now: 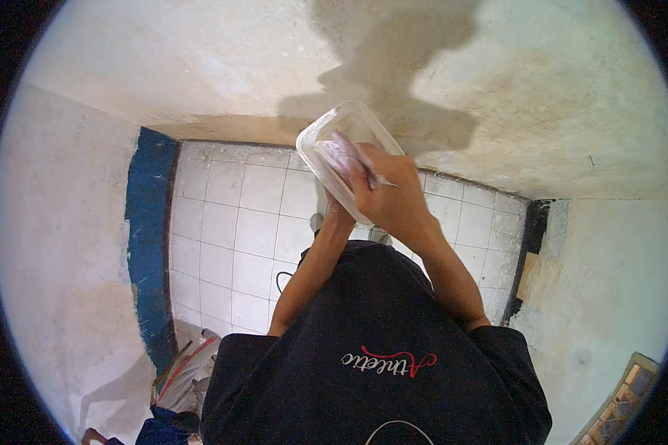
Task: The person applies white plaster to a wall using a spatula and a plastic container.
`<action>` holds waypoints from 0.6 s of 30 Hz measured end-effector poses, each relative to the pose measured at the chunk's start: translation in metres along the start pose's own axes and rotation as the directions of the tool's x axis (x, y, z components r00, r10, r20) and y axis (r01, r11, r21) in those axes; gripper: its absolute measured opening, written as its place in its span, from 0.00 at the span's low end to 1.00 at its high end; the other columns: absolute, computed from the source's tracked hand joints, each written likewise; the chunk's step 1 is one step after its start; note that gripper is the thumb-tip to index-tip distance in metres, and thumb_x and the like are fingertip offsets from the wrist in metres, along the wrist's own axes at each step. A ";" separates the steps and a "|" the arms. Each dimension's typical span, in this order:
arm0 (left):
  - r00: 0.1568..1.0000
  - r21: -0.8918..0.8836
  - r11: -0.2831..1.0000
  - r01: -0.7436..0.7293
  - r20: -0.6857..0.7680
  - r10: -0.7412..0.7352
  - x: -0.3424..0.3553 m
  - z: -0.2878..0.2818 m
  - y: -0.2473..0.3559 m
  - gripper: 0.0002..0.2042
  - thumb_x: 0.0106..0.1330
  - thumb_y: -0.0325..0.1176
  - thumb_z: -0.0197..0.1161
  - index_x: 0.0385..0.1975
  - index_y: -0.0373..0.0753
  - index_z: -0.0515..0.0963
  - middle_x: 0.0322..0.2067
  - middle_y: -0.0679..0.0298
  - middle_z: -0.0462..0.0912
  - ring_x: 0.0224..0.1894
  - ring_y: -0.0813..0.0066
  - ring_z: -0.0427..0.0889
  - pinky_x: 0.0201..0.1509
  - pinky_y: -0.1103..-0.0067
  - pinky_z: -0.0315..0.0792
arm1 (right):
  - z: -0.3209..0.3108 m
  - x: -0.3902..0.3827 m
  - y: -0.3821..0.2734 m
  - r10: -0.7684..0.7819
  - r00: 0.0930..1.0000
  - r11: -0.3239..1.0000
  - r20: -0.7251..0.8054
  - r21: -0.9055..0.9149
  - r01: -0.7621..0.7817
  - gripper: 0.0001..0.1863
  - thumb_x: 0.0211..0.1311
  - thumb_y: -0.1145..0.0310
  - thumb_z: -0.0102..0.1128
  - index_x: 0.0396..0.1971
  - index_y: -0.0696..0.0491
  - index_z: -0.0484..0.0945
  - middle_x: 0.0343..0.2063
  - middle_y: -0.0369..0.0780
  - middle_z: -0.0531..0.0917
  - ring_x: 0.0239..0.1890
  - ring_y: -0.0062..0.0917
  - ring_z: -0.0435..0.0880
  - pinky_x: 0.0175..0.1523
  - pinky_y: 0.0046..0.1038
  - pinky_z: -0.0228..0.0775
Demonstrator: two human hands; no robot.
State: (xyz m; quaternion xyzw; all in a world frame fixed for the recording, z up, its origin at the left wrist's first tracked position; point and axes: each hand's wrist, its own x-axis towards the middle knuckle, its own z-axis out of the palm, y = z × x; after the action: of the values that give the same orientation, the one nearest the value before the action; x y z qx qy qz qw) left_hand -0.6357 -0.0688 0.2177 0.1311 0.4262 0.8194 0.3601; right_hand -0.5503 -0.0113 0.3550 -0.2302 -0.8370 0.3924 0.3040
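Observation:
A clear, rectangular plastic container (358,117) with rounded corners is held up in front of me, tilted, its open side facing me. My left hand (338,209) supports it from below at the near side; the container and my other hand hide most of its fingers. Inside the container, my right hand (390,190) is closed around a crumpled, white-and-purple cloth (340,154). Part of the cloth lies against the container's inner left side, and a pale corner pokes out beside my fingers.
Beyond the container rises a stained, cream wall (223,67) bearing my shadow. White floor tiles (256,222) lie below, with a dark cable loop (282,281). A blue-painted strip (150,245) runs along the left wall; bags (193,378) sit at the lower left.

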 end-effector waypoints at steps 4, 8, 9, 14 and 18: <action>1.000 0.028 1.000 -0.012 0.018 0.011 -0.003 -0.007 -0.003 0.29 0.72 0.56 0.47 0.65 0.43 0.61 0.53 0.60 0.73 0.53 0.68 0.74 0.57 0.69 0.73 | 0.012 -0.005 0.004 -0.073 0.997 0.997 0.003 -0.001 0.073 0.14 0.56 0.76 0.58 0.44 0.57 0.80 0.23 0.51 0.80 0.24 0.46 0.80 0.29 0.34 0.70; 0.957 -0.586 0.768 0.257 0.264 -0.120 0.015 -0.039 -0.035 0.33 0.69 0.61 0.45 0.66 0.45 0.61 0.56 0.58 0.72 0.56 0.62 0.74 0.61 0.63 0.71 | -0.001 0.004 0.014 -0.058 0.998 0.998 -0.031 -0.035 0.057 0.12 0.56 0.76 0.58 0.41 0.57 0.80 0.23 0.50 0.80 0.22 0.45 0.79 0.28 0.32 0.69; 0.934 -0.676 0.677 0.292 0.355 -0.048 0.013 -0.034 -0.029 0.33 0.70 0.61 0.43 0.67 0.44 0.58 0.61 0.58 0.67 0.62 0.59 0.68 0.66 0.62 0.65 | -0.012 0.003 0.009 -0.001 0.996 1.000 -0.084 -0.017 -0.001 0.11 0.57 0.75 0.58 0.40 0.57 0.80 0.22 0.51 0.80 0.21 0.45 0.79 0.27 0.32 0.69; 0.883 -0.756 0.568 0.326 0.458 0.102 0.006 -0.023 -0.013 0.34 0.71 0.61 0.40 0.69 0.45 0.54 0.67 0.57 0.60 0.67 0.56 0.62 0.70 0.60 0.59 | -0.005 -0.002 0.007 -0.078 0.979 0.959 -0.189 -0.283 0.022 0.08 0.58 0.74 0.58 0.38 0.57 0.80 0.18 0.51 0.78 0.19 0.45 0.78 0.26 0.34 0.69; 0.979 -0.352 0.924 0.152 0.179 -0.093 -0.001 -0.011 0.012 0.34 0.71 0.60 0.40 0.70 0.45 0.53 0.67 0.58 0.60 0.68 0.58 0.61 0.71 0.62 0.58 | 0.015 -0.003 -0.004 0.017 0.998 0.971 -0.054 -0.239 -0.029 0.11 0.53 0.71 0.57 0.36 0.56 0.77 0.19 0.51 0.79 0.24 0.48 0.81 0.32 0.46 0.73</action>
State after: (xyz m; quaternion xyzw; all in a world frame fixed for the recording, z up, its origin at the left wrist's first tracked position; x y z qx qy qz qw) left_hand -0.6465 -0.0807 0.2209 0.1005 0.2445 0.8468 0.4616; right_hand -0.5594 -0.0236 0.3497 -0.2850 -0.8673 0.2861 0.2911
